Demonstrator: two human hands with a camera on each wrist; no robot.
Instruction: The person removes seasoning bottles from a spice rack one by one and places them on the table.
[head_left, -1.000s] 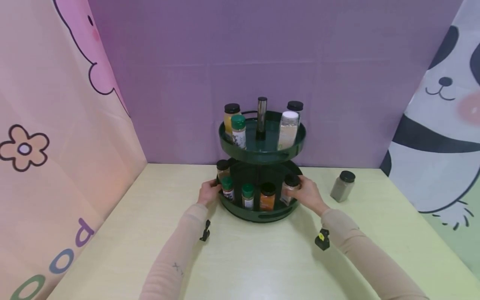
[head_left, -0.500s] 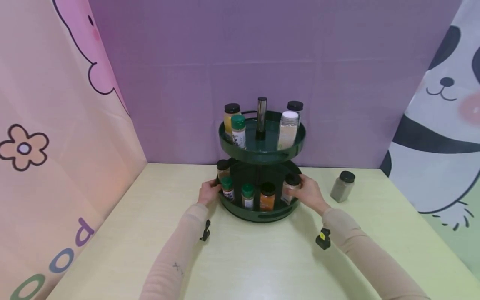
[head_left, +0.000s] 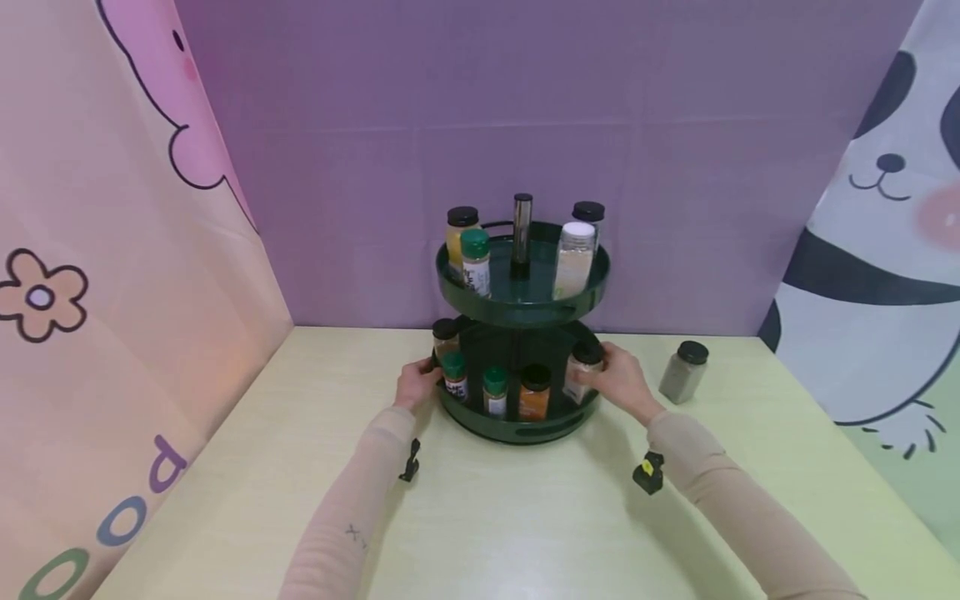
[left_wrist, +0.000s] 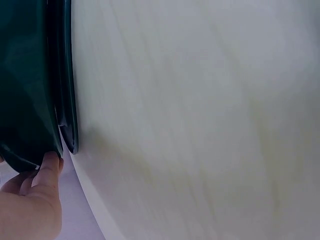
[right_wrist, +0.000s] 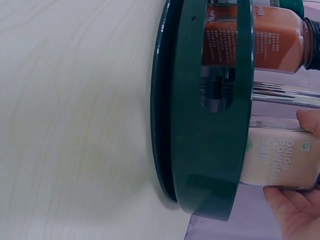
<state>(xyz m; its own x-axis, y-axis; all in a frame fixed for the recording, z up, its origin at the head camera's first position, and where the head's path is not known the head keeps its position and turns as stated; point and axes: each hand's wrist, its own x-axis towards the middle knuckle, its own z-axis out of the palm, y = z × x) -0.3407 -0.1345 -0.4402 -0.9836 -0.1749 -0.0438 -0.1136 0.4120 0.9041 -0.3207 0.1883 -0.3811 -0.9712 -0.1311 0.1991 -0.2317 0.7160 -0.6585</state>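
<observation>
A dark green two-tier spice rack [head_left: 522, 315] stands on the table. At the left side of its lower tray, my left hand [head_left: 417, 385] grips the rim; the left wrist view shows the fingers [left_wrist: 48, 172] against the green wall. My right hand [head_left: 624, 385] holds a black-capped onion powder jar [right_wrist: 282, 159] by its sides, with thumb and fingers on opposite faces. That jar is at the right of the lower tray, just inside the wall. Beside it stand an orange spice jar [head_left: 534, 397] and a small green-capped bottle [head_left: 496, 395].
Farther left on the lower tray are another green-capped bottle [head_left: 454, 380] and a black-capped jar [head_left: 446, 334]. The upper tray carries several jars, among them a white-capped one [head_left: 573, 265]. A grey-brown jar [head_left: 684, 373] stands on the table [head_left: 517, 517] to the right.
My right hand has shifted the onion powder jar slightly to the right and back on the lower tray. The left hand stays at the rim.
</observation>
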